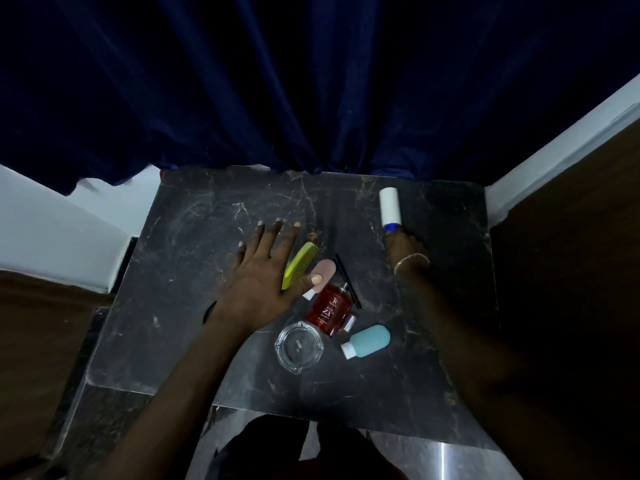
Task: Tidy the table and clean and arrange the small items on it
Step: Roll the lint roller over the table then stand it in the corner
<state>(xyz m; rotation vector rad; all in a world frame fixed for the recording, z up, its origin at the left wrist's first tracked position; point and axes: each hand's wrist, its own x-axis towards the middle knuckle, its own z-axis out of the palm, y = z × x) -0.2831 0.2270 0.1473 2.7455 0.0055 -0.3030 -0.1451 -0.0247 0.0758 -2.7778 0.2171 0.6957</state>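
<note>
Head view: the left hand [258, 275] lies palm down on the dark marble counter [173, 306], up and left of the red perfume bottle [330, 308]. Its grip is apart, with the fingers straight and spread. The thumb rests across a pink bottle [325, 271] that touches the perfume bottle's top. A green comb [299, 265] lies slanted in the gap between forefinger and thumb. The forearm runs in from the lower left.

Up and right of the perfume bottle, the right hand [403, 247] has its grip clamped on the blue handle of a lint roller [389, 206], whose white roll points away towards the blue curtain [277, 81]. The hand is dim, so single fingers are hard to make out. A bracelet [412, 259] circles the wrist.

Just below the perfume bottle sits a glass ashtray [299, 346], and a teal bottle [369, 341] lies on its side to the lower right.
</note>
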